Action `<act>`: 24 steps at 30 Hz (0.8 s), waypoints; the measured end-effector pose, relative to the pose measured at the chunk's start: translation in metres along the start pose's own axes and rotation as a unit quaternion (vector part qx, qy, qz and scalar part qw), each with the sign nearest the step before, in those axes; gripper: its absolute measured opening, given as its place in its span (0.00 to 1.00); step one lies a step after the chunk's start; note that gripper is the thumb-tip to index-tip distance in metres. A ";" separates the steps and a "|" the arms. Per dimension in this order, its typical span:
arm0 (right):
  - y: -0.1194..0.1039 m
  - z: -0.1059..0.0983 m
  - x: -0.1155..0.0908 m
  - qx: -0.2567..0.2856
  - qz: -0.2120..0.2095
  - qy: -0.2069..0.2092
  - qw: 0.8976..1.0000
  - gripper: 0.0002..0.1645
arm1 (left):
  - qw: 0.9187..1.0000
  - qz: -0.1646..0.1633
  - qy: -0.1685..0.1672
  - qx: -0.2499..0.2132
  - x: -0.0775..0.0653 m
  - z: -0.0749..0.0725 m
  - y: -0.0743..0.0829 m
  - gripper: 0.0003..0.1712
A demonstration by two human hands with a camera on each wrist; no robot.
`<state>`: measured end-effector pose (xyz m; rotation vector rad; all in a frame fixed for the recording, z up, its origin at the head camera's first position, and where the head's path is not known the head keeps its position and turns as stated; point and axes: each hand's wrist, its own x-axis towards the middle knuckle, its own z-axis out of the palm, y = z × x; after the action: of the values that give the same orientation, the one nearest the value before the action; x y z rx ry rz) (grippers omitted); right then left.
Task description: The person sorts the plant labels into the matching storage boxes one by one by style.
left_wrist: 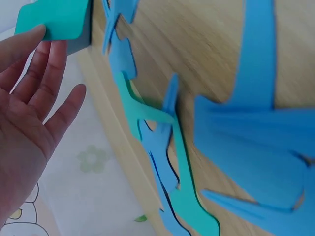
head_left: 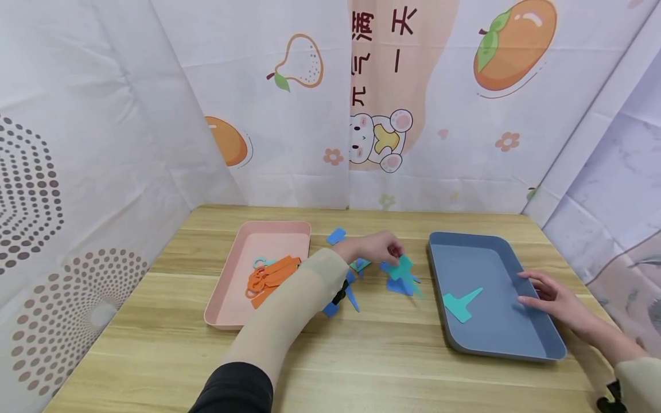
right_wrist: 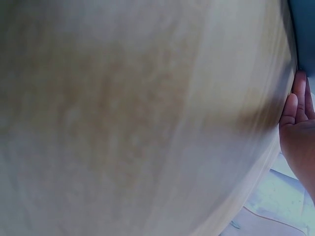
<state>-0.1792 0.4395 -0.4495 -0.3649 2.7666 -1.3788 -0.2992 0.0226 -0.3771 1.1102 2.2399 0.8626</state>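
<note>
My left hand [head_left: 379, 248] pinches a teal T-shaped plant label [head_left: 401, 268] by its broad head, thumb on one face in the left wrist view. Its pointed stem hangs over blue labels [head_left: 400, 287] on the table. More blue and teal labels lie scattered below my left forearm, which partly hides them. On the right, my right hand [head_left: 555, 299] holds the side rim of a blue-grey tray [head_left: 496, 269], thumb over the edge. One teal label [head_left: 458, 310] lies inside that tray near its left wall. The right wrist view shows fingers [right_wrist: 290, 105] against the tray's outer side.
A pink tray [head_left: 223, 315] stands at the left, holding orange flat pieces [head_left: 281, 272] and a small teal ring-shaped item [head_left: 260, 262]. A single blue label [head_left: 336, 236] lies near the back. White printed curtains [head_left: 289, 132] enclose the wooden table [head_left: 372, 367].
</note>
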 end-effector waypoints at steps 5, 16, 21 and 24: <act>-0.001 0.001 0.001 0.003 0.002 0.008 1.000 0.32 | 0.998 0.037 0.044 0.005 0.007 0.002 0.006 0.06; -0.002 0.001 0.001 0.000 0.009 0.004 1.000 0.31 | 0.989 0.071 0.129 0.007 0.036 0.019 0.033 0.17; -0.002 0.001 0.001 -0.009 0.016 0.004 1.000 0.31 | 0.989 0.083 0.125 0.009 0.051 0.031 0.052 0.16; -0.002 0.001 0.000 -0.010 0.014 0.008 1.000 0.31 | 0.990 0.076 0.112 0.030 0.060 0.038 0.063 0.16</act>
<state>-0.1789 0.4373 -0.4482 -0.3145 2.7896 -1.3553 -0.2747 0.1133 -0.3666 1.2800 2.4009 1.0337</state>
